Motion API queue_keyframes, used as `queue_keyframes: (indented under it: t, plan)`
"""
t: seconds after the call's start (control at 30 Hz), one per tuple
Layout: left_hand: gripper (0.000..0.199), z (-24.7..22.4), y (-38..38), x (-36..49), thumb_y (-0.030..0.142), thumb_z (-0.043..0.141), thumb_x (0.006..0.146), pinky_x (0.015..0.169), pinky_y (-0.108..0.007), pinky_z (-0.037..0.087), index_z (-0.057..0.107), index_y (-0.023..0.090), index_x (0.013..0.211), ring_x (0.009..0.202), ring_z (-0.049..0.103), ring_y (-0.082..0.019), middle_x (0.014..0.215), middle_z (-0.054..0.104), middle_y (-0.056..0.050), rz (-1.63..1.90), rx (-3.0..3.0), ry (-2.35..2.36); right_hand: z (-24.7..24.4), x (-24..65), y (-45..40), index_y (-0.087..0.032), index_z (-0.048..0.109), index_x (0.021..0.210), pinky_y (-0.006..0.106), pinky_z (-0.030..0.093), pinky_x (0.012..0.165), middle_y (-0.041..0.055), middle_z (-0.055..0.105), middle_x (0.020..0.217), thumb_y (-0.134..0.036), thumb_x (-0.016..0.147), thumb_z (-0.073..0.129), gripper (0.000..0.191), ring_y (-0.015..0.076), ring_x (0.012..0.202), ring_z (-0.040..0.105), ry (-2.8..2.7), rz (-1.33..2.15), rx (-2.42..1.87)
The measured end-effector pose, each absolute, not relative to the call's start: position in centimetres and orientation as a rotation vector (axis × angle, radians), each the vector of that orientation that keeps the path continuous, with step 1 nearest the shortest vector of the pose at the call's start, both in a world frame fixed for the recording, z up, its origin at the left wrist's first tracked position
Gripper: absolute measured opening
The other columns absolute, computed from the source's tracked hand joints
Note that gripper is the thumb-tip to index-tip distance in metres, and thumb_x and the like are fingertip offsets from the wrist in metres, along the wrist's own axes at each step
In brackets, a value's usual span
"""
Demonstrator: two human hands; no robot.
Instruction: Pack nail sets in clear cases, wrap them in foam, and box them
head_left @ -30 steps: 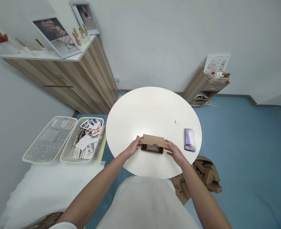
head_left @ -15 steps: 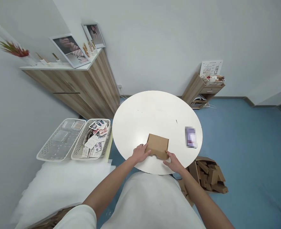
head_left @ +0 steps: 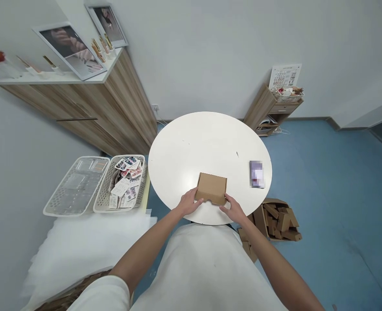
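We place our left hand (head_left: 187,204) and right hand (head_left: 235,211) at opposite near corners, both partly open, fingertips touching. The brown, rectangular cardboard box (head_left: 212,185) lies between and just ahead of them, lid down; its long axis appears to run left-right. Neither hand is clearly nearer. Beneath is the white oval table (head_left: 191,151); beyond stands a wood-grain cabinet (head_left: 129,95).
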State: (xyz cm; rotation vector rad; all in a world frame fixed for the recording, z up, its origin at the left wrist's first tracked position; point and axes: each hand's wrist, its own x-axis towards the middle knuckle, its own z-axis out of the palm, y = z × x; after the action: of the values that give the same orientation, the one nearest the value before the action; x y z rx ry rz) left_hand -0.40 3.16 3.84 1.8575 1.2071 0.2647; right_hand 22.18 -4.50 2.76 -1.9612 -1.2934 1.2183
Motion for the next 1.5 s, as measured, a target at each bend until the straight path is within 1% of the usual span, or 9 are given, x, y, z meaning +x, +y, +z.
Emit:
queue_keyframes:
  t: [0.2, 0.3, 0.43, 0.53, 0.7, 0.8, 1.0, 1.33, 1.5]
  plan:
    - [0.071, 4.5, 3.5, -0.2, 0.048, 0.059, 0.068, 0.092, -0.038, 0.038, 0.036, 0.020, 0.128, 0.112, 0.044, -0.027, 0.122, 0.046, -0.012, 0.409, 1.748, 1.231, 4.3, 22.1, -3.3, -0.027, 0.040, 0.127, 0.041, 0.036, 0.094, 0.0057, 0.044, 0.130, -0.039, 0.067, 0.061, 0.064, 0.0234, 0.112, 0.046, -1.092, 1.299, -1.831]
    - [0.070, 4.7, 4.1, -0.1, 0.043, 0.062, 0.067, 0.086, -0.037, 0.042, 0.035, 0.021, 0.128, 0.102, 0.050, -0.024, 0.121, 0.045, -0.012, 0.446, 1.708, 1.259, 5.0, 22.6, -2.4, -0.029, 0.042, 0.125, 0.042, 0.037, 0.091, 0.0047, 0.046, 0.128, -0.039, 0.067, 0.061, 0.062, 0.0224, 0.107, 0.049, -1.002, 1.278, -1.776]
    - [0.058, 4.8, 5.2, 0.2, 0.034, 0.055, 0.074, 0.078, -0.034, 0.045, 0.035, 0.021, 0.127, 0.085, 0.056, -0.018, 0.115, 0.051, -0.010, 0.512, 1.651, 1.344, 5.0, 23.2, -1.3, -0.027, 0.045, 0.123, 0.044, 0.035, 0.092, 0.0050, 0.053, 0.121, -0.039, 0.064, 0.064, 0.063, 0.0230, 0.107, 0.049, -0.951, 1.216, -1.765]
    - [0.052, 5.2, 6.0, 0.4, 0.030, 0.050, 0.077, 0.074, -0.032, 0.046, 0.036, 0.020, 0.126, 0.080, 0.058, -0.016, 0.108, 0.058, -0.009, 0.549, 1.560, 1.421, 4.8, 23.4, -0.6, -0.026, 0.048, 0.120, 0.043, 0.035, 0.093, 0.0054, 0.056, 0.117, -0.041, 0.068, 0.061, 0.056, 0.0225, 0.109, 0.049, -0.941, 1.205, -1.734]
    - [0.029, 6.4, 7.1, 0.6, 0.035, 0.050, 0.076, 0.070, -0.030, 0.047, 0.053, 0.022, 0.102, 0.074, 0.060, -0.016, 0.096, 0.064, -0.004, 0.544, 1.574, 1.452, 5.5, 23.5, 0.5, -0.025, 0.055, 0.111, 0.038, 0.038, 0.091, 0.0054, 0.056, 0.117, -0.046, 0.073, 0.054, 0.043, 0.0217, 0.107, 0.051, -0.927, 1.160, -1.729]
    - [0.022, 6.9, 7.7, 1.0, 0.038, 0.050, 0.077, 0.070, -0.031, 0.047, 0.056, 0.023, 0.091, 0.075, 0.061, -0.017, 0.090, 0.066, -0.003, 0.516, 1.619, 1.501, 6.2, 23.6, 1.2, -0.025, 0.059, 0.102, 0.038, 0.039, 0.089, 0.0044, 0.061, 0.109, -0.047, 0.074, 0.051, 0.036, 0.0224, 0.102, 0.054, -0.944, 1.098, -1.800]
    - [0.024, 7.3, 8.8, 1.7, 0.040, 0.046, 0.079, 0.071, -0.031, 0.046, 0.057, 0.023, 0.091, 0.082, 0.062, -0.019, 0.093, 0.066, -0.003, 0.470, 1.654, 1.496, 6.7, 24.1, 2.6, -0.023, 0.060, 0.088, 0.037, 0.042, 0.083, 0.0048, 0.065, 0.093, -0.045, 0.075, 0.051, 0.027, 0.0215, 0.091, 0.058, -0.921, 1.072, -1.864]
    - [0.021, 6.7, 10.0, 2.1, 0.031, 0.048, 0.078, 0.070, -0.028, 0.047, 0.060, 0.024, 0.094, 0.081, 0.063, -0.018, 0.091, 0.068, 0.000, 0.416, 1.743, 1.530, 6.3, 24.7, 4.1, -0.021, 0.060, 0.088, 0.035, 0.046, 0.080, 0.0051, 0.066, 0.096, -0.036, 0.071, 0.055, 0.023, 0.0194, 0.089, 0.061, -0.940, 1.103, -1.840]
    - [0.026, 6.9, 10.5, 2.1, 0.027, 0.048, 0.078, 0.070, -0.028, 0.046, 0.063, 0.025, 0.099, 0.082, 0.064, -0.018, 0.088, 0.069, 0.001, 0.401, 1.819, 1.538, 6.4, 24.9, 4.6, -0.021, 0.060, 0.085, 0.032, 0.047, 0.073, 0.0043, 0.066, 0.091, -0.041, 0.069, 0.058, 0.026, 0.0184, 0.083, 0.061, -0.972, 1.122, -1.849]
